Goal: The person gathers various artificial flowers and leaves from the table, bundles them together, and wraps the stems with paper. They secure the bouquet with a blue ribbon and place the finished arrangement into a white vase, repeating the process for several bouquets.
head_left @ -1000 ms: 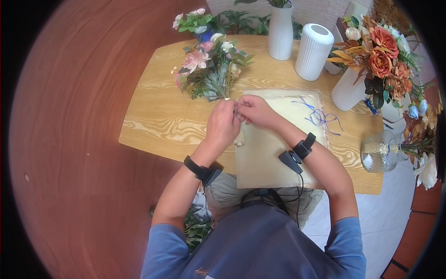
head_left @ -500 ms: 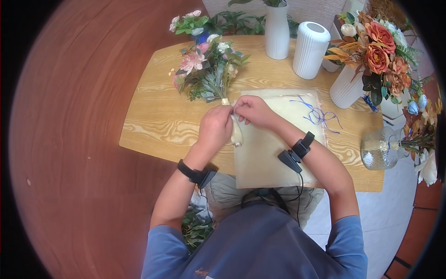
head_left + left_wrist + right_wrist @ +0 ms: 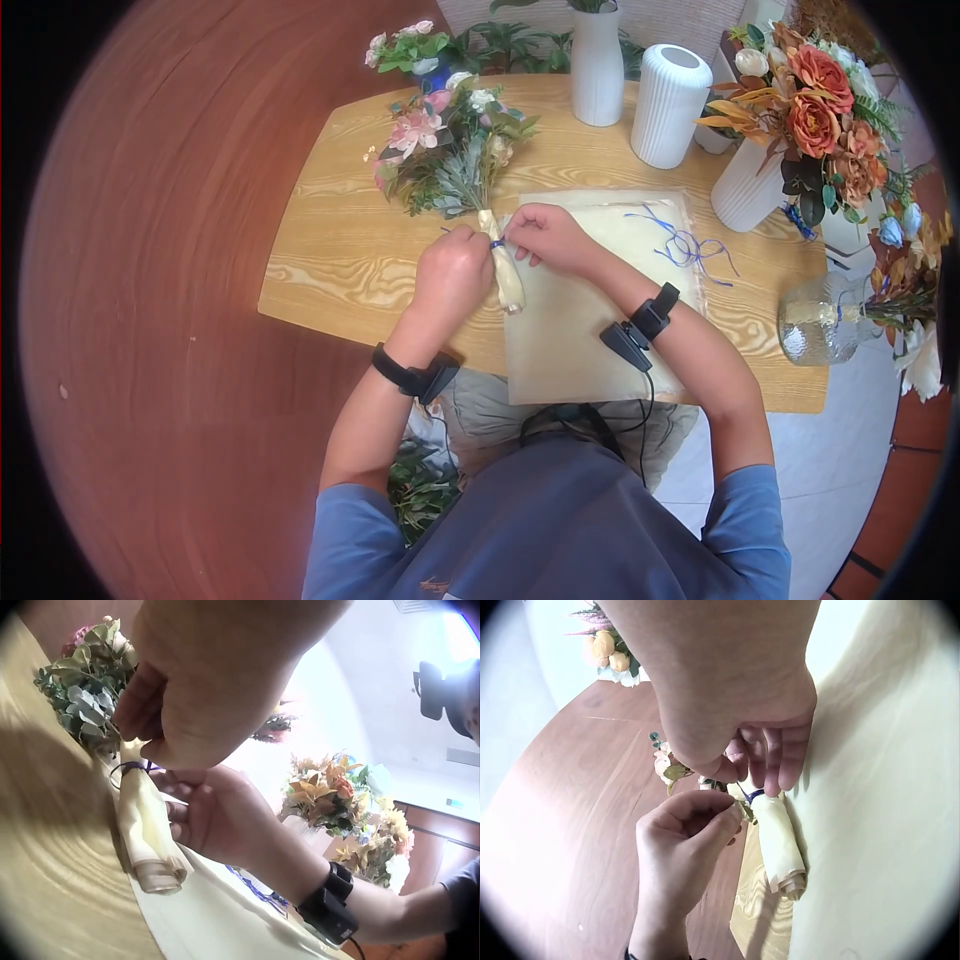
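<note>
A bouquet of pink and white artificial flowers lies on the table, its stems bundled in a cream paper wrap. A thin blue ribbon circles the wrap near its top. My left hand, left of the wrap, pinches one end of this ribbon between thumb and index finger. On the other side, my right hand pinches the ribbon close to the loop, its other fingers loosely curled beside the wrap. The right wrist view shows both sets of fingertips meeting near the ribbon, partly hiding the knot area.
Cream wrapping sheets lie under my right forearm, with loose blue ribbon on top. White vases stand at the back. On the right are a vase of orange flowers and a glass vase lying on its side.
My left hand has moved left and slightly down, away from the wrap, drawing out the ribbon. The wrap and its blue loop now show. My right hand has stayed nearly in place.
</note>
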### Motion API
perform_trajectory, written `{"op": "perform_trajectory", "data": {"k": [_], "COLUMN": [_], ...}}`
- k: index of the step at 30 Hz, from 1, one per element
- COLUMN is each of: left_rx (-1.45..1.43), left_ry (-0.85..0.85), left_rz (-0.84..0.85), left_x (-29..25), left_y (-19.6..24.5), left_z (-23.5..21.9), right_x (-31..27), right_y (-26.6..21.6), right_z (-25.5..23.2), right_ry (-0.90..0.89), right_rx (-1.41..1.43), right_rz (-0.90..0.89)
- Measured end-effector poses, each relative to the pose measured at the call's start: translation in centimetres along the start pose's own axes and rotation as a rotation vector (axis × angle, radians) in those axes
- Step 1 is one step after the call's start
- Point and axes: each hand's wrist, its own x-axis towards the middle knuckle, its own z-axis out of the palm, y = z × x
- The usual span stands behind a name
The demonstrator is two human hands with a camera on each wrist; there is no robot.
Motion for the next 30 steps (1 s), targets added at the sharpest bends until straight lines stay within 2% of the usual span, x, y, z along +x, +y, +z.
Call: {"op": "perform_trajectory", "data": {"k": [11, 23, 30], "left_rx": [-0.238, -0.237, -0.274], "left_ry": [0.058, 0.078, 0.069], "left_rz": [-0.082, -0.221, -0.231], "left_x": [0.4, 0.8, 0.8], "left_y": [0.6, 1.1, 1.5], "left_z": [1.1, 2.3, 1.9], "right_x": [0.0, 0.2, 0.2], "right_y": [0.1, 0.2, -0.2], "right_z": [0.0, 0.1, -0.2], "right_ry": [0.012, 0.004, -0.044], "right_rx": [0.042, 0.048, 0.045], "right_rz": [-0.019, 0.001, 0.035]}}
